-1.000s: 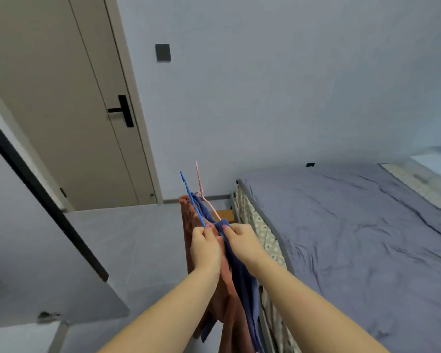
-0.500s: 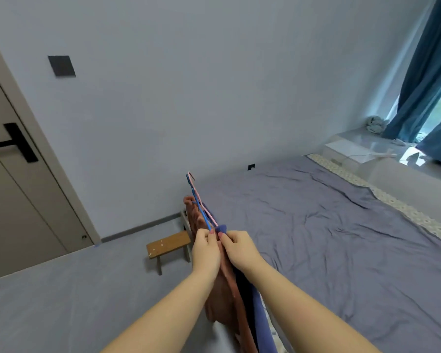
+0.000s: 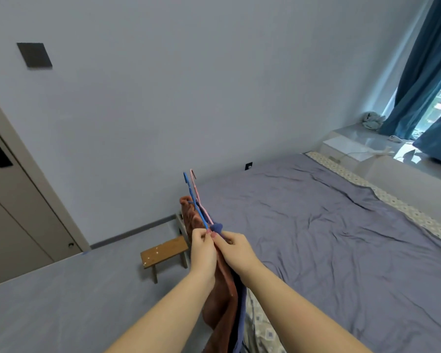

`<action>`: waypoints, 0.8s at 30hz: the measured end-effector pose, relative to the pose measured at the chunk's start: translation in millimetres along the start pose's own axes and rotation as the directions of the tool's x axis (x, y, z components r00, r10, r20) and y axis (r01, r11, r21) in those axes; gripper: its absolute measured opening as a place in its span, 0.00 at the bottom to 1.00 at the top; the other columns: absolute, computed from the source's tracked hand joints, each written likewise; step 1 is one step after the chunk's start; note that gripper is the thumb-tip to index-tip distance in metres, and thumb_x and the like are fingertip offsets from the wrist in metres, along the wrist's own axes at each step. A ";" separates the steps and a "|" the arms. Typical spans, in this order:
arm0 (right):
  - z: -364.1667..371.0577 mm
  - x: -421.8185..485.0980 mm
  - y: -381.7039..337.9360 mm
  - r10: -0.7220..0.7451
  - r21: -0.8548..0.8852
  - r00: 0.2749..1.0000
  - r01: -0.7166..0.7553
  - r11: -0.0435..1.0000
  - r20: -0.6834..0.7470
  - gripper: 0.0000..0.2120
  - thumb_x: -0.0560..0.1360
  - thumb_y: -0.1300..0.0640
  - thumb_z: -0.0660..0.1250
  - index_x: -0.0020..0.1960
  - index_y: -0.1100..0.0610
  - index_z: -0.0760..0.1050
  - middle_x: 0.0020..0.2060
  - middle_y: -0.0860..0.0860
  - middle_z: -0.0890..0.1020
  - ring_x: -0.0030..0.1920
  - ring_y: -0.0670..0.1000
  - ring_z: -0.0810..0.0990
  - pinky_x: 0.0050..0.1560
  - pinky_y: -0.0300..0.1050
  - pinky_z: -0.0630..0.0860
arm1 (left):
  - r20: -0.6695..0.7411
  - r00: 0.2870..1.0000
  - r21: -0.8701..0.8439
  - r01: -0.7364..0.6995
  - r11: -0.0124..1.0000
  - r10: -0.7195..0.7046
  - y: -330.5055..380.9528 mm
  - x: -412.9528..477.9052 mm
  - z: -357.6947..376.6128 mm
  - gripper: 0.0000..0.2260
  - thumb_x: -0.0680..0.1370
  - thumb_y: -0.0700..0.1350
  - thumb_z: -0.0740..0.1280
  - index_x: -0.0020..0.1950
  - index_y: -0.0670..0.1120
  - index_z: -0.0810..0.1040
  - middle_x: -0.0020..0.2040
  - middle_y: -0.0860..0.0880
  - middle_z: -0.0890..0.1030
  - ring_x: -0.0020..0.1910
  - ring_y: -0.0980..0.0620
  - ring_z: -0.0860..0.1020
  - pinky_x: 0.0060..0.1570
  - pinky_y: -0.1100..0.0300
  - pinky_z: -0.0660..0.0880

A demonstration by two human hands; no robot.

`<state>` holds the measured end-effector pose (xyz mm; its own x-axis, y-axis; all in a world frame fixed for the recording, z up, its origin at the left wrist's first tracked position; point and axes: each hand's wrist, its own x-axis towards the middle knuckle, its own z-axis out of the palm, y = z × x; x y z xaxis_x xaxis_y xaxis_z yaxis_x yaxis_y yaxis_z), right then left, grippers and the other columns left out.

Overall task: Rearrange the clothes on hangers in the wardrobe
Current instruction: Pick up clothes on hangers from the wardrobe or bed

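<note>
My left hand (image 3: 203, 253) and my right hand (image 3: 236, 250) are side by side in front of me, both gripping the near ends of two hangers. A blue hanger (image 3: 193, 200) and a pink hanger (image 3: 198, 197) point up and away, their hooks at the far end. A rust-brown garment (image 3: 220, 299) hangs from them between my forearms, with a dark blue garment (image 3: 239, 317) on its right. The wardrobe is out of sight.
A bed with a grey-purple sheet (image 3: 329, 238) fills the right side. A small wooden stool (image 3: 164, 252) stands on the grey floor at the bed's foot. A door (image 3: 13, 225) is at the left, blue curtains (image 3: 425, 72) and a window ledge at the right.
My view has swung right, from the door and the wardrobe's panel to the bed and window. Both hands keep the same grip on the hangers and clothes.
</note>
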<state>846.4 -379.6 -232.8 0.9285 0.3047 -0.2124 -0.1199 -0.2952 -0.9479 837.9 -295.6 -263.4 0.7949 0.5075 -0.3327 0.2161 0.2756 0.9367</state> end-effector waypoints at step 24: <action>-297.6 239.9 124.7 0.183 0.302 0.979 -0.200 0.932 0.085 0.12 0.72 0.62 0.72 0.56 0.59 0.79 0.48 0.54 0.85 0.44 0.48 0.83 0.45 0.37 0.80 | 0.239 0.903 0.170 0.324 0.931 -0.358 -54.2 169.3 323.0 0.25 0.82 0.60 0.51 0.50 0.44 0.80 0.48 0.43 0.83 0.46 0.48 0.81 0.56 0.51 0.77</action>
<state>1158.8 -612.9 -331.2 0.8575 0.3215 -0.4017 -0.4041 -0.0624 -0.9126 1143.8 -488.3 -335.1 0.7755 0.1642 -0.6097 0.5552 0.2826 0.7823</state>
